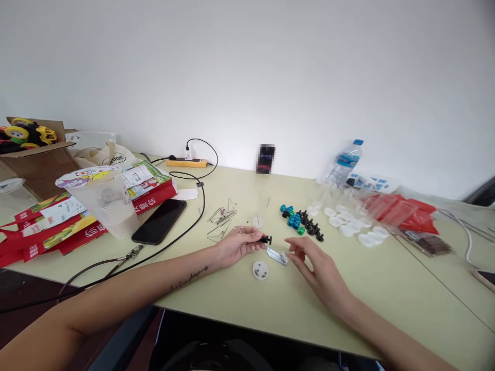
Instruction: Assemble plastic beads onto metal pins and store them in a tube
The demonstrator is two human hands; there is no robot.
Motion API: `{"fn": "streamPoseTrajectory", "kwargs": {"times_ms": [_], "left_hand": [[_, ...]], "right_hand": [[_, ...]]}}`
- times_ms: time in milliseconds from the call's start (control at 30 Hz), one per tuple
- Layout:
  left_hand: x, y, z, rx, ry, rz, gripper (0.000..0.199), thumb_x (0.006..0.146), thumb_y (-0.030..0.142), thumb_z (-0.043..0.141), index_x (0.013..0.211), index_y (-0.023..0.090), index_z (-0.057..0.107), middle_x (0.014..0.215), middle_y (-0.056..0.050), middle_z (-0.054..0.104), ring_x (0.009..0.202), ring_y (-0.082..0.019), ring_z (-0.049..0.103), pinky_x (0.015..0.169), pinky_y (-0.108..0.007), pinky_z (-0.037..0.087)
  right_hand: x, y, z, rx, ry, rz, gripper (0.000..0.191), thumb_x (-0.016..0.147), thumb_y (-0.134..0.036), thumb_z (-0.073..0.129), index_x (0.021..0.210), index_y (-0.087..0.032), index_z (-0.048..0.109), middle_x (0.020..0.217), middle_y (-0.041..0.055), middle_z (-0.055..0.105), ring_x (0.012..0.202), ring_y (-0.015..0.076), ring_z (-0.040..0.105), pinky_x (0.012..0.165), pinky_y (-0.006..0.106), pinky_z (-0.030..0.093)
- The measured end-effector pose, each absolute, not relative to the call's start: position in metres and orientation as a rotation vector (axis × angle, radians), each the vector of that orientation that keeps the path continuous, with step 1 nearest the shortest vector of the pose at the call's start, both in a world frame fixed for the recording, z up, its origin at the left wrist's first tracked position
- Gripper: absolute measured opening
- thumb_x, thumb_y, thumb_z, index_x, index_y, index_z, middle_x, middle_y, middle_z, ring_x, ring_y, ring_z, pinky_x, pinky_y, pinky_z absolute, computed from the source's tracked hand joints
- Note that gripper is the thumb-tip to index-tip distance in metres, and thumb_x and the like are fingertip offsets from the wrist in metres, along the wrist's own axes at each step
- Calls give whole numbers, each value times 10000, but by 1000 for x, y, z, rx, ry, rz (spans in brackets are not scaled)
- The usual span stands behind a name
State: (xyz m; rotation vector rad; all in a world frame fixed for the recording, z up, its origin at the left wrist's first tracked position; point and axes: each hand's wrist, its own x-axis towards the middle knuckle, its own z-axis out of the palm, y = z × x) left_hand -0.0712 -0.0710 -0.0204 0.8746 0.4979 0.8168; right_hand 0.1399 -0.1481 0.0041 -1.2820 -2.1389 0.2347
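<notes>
My left hand (237, 245) is closed, its thumb and fingers pinching a small black knob-like plastic part (266, 239). My right hand (315, 265) is held a short way to the right, fingers slightly apart with nothing visible between them. Its fingertips are close to a row of thin bent metal rods (276, 255) on the table; whether they touch is unclear. Below the left hand sits a round white dish (260, 270) with several small metal bits in it. Beyond the hands lie blue plastic pieces (294, 221) and black ones (309, 225), with some green among them.
Loose thin metal rods (223, 216) lie left of centre. Further left are a phone (159, 221), a plastic cup (106, 206), red packaging (154, 198) and a black cable (193, 223). White discs (348, 224), a water bottle (346, 162) and red plastic bags (412, 214) occupy the right.
</notes>
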Motion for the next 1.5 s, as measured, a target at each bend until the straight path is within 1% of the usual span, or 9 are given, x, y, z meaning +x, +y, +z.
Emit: {"fn": "streamPoseTrajectory", "kwargs": {"times_ms": [133,200,400,633,733,867,1200,1400,1500], "left_hand": [[-72,-72,-19,887,502,820,235,702,241,717,840,59,663,744,-75,652,688,-103,600,684,-206,444],[-72,-73,-19,887,496,809,236,699,240,719,841,60,664,738,-72,651,696,-104,600,690,-207,439],[-73,-74,-16,870,480,841,201,694,218,720,799,57,662,775,-71,650,664,-88,579,676,-206,436],[-73,-72,-18,877,486,840,199,685,208,727,797,58,661,726,-55,634,659,-87,579,697,-209,447],[-72,-72,-19,879,485,838,208,686,216,728,800,57,658,726,-56,632,648,-83,575,691,-207,443],[-72,-72,-18,878,484,835,225,691,220,724,826,53,655,734,-63,636,651,-88,577,677,-206,437],[-72,-71,-17,877,475,823,213,668,208,740,792,57,653,717,-57,637,662,-103,592,715,-235,450],[-72,-72,-17,862,484,837,219,687,210,726,817,50,652,717,-56,628,642,-84,572,678,-207,436],[-72,-72,-16,868,475,825,208,687,216,727,796,59,647,695,-48,622,635,-84,567,671,-209,432]], "right_hand": [[129,-134,8,-1276,-2169,340,342,886,-247,459,1219,-289,396,957,40,561,805,179,572,713,334,483],[123,-127,13,-1274,-2175,350,349,870,-243,487,1206,-286,408,958,36,571,816,182,576,710,336,485],[110,-118,11,-1203,-2085,451,107,876,-263,483,974,-248,523,883,22,619,799,172,604,704,323,496],[109,-113,-8,-1149,-1931,634,136,877,-309,486,962,-239,568,815,21,650,672,152,604,601,291,513],[110,-111,-10,-1128,-1933,610,135,870,-310,501,957,-238,575,852,24,650,708,155,608,643,300,515],[110,-111,-9,-1096,-1947,511,203,858,-288,521,1054,-252,556,909,30,626,803,171,606,728,324,508],[111,-113,-8,-1109,-1984,516,175,891,-313,463,999,-244,582,919,46,635,796,182,608,688,322,504],[111,-112,-7,-1054,-1977,439,179,873,-299,499,1040,-257,547,971,50,590,810,183,591,733,347,505],[110,-112,-7,-1031,-1993,430,153,889,-288,465,999,-254,566,956,58,588,825,193,585,734,351,501]]}}
